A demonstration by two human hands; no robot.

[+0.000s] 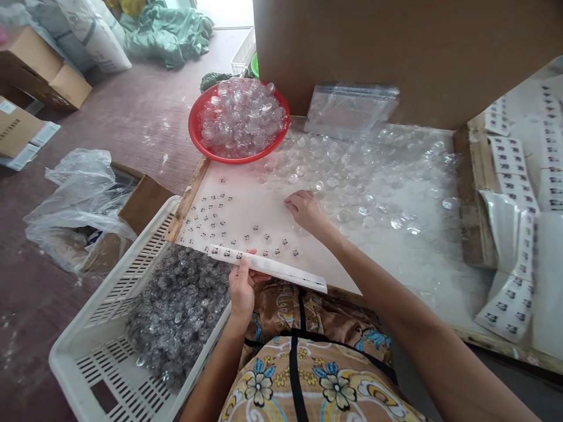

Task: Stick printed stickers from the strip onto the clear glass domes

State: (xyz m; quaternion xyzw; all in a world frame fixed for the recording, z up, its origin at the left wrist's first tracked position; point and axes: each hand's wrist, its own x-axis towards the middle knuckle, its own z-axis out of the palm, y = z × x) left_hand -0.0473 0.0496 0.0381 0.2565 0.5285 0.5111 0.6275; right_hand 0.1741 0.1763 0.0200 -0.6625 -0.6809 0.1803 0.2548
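My left hand [243, 287] pinches a white sticker strip [281, 273] at the table's near edge, thumb on top and fingers beneath. Small dark printed figures show along the strip. My right hand [304, 212] is over the white tabletop [259, 202], its fingers bent and drawn together; what they hold, if anything, I cannot make out. Transparent round discs [343, 215] lie scattered beside and beyond it. To the left of my right hand, several discs bearing the printed figure [215, 215] rest on the tabletop.
A red basin [193, 132] heaped with transparent pieces stands at the far left corner. Below the table's left side, a white crate [74, 346] holds many printed pieces. Sticker sheets [512, 293] lie right, past a wooden edge [472, 205]. A cardboard panel [396, 47] rises behind.
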